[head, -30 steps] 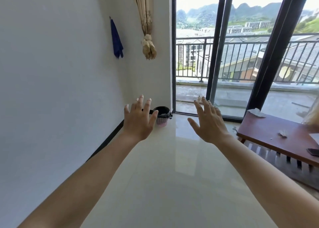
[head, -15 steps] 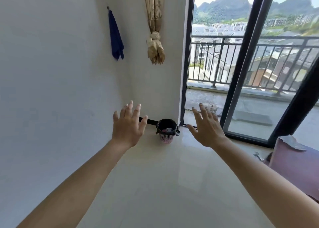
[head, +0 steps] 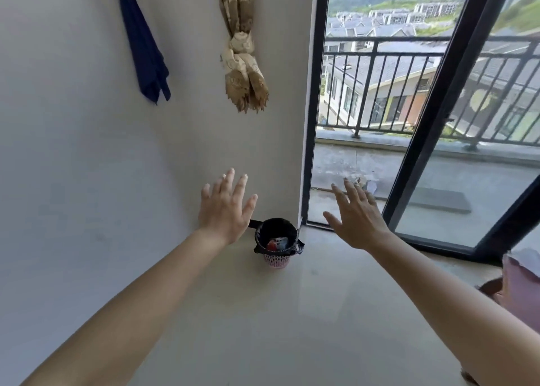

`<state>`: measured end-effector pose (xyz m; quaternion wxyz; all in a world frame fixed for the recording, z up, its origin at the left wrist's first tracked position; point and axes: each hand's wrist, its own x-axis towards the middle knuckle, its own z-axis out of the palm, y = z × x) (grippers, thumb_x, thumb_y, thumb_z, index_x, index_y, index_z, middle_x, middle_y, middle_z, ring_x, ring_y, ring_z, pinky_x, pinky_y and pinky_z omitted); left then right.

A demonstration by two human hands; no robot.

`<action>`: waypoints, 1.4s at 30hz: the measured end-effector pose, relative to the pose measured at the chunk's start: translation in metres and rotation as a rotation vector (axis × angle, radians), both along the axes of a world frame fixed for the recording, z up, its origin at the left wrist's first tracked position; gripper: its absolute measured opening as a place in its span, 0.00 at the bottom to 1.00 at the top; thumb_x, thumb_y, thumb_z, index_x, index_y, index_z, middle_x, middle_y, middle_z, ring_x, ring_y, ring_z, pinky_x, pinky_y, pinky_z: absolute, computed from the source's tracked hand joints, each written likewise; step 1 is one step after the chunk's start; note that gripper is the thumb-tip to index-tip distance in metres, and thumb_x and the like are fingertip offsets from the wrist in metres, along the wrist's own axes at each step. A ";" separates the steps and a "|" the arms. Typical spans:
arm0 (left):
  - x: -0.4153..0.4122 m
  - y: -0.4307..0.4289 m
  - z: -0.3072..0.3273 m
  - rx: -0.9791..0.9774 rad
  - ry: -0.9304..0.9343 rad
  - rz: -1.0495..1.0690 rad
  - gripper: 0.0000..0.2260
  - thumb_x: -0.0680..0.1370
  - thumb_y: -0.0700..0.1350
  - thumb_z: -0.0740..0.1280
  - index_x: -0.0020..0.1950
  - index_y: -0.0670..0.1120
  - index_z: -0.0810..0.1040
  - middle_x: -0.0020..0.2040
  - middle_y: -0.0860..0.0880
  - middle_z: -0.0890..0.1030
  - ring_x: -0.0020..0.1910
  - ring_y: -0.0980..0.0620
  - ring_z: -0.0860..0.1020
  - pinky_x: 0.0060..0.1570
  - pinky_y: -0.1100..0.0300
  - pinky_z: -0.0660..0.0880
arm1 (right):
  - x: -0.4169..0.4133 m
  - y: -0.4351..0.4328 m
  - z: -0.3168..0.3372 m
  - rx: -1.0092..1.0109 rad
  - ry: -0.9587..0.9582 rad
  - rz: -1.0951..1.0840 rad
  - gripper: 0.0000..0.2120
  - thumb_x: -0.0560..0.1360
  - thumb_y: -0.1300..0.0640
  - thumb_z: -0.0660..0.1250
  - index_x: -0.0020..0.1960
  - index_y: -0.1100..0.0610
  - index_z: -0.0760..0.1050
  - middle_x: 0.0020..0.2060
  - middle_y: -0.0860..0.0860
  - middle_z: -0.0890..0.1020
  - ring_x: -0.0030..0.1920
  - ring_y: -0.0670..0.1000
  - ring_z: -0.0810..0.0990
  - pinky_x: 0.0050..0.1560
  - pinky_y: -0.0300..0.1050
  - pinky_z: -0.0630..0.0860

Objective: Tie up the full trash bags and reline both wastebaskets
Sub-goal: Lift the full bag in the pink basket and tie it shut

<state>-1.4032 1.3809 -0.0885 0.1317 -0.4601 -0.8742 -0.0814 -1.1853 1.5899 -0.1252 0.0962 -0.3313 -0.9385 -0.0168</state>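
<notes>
Reaching toward the pink wastebasket (head: 276,262), not touching it yet.
The left hand (head: 225,212) and right hand (head: 358,222) hold nothing, fingers (head: 233,181) spread apart; next they likely need to gather the black bag (head: 277,230) at its rim.

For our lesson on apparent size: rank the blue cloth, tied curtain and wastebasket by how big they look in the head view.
1. tied curtain and blue cloth: look alike, both cut off at the top.
2. wastebasket: clearly smallest.
</notes>
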 end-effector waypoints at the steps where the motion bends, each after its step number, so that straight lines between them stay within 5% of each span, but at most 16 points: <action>1: -0.014 0.021 -0.009 -0.005 -0.004 -0.010 0.33 0.78 0.62 0.42 0.77 0.48 0.62 0.78 0.40 0.61 0.75 0.42 0.63 0.70 0.41 0.59 | -0.015 0.022 -0.007 -0.018 0.012 -0.020 0.36 0.81 0.36 0.52 0.81 0.54 0.49 0.80 0.61 0.52 0.79 0.62 0.51 0.78 0.60 0.49; 13: -0.197 0.231 -0.104 -0.267 -0.229 0.146 0.32 0.80 0.64 0.41 0.79 0.50 0.56 0.80 0.43 0.54 0.77 0.45 0.57 0.74 0.43 0.54 | -0.226 0.264 -0.087 -0.229 -0.069 -0.010 0.36 0.81 0.37 0.51 0.81 0.56 0.49 0.80 0.60 0.53 0.79 0.61 0.52 0.78 0.59 0.51; 22: -0.312 0.319 -0.188 -0.352 -0.390 0.106 0.28 0.82 0.60 0.47 0.79 0.49 0.57 0.80 0.43 0.55 0.77 0.44 0.58 0.72 0.42 0.57 | -0.345 0.320 -0.175 -0.343 -0.201 -0.030 0.35 0.81 0.37 0.52 0.81 0.56 0.51 0.79 0.61 0.56 0.78 0.62 0.57 0.76 0.59 0.55; 32: -0.360 0.380 -0.473 -0.388 -0.837 0.260 0.27 0.83 0.60 0.49 0.77 0.47 0.62 0.77 0.45 0.64 0.75 0.45 0.62 0.72 0.48 0.60 | -0.376 0.338 -0.447 -0.747 -0.240 -0.376 0.35 0.80 0.38 0.56 0.80 0.56 0.53 0.78 0.61 0.59 0.77 0.61 0.59 0.75 0.56 0.59; 39: -0.342 0.367 -0.698 -0.349 -1.125 0.655 0.24 0.84 0.56 0.49 0.66 0.40 0.72 0.67 0.38 0.74 0.67 0.39 0.70 0.63 0.51 0.65 | -0.368 0.315 -0.655 -1.166 -0.182 -0.628 0.38 0.80 0.36 0.55 0.80 0.58 0.52 0.78 0.58 0.60 0.78 0.56 0.57 0.75 0.50 0.56; 42: -0.332 0.358 -0.757 -0.223 -1.258 0.884 0.25 0.84 0.55 0.48 0.70 0.39 0.70 0.72 0.39 0.70 0.70 0.41 0.68 0.66 0.53 0.64 | -0.364 0.308 -0.714 -1.281 -0.108 -0.729 0.41 0.79 0.32 0.53 0.80 0.60 0.52 0.79 0.55 0.59 0.78 0.54 0.59 0.76 0.50 0.56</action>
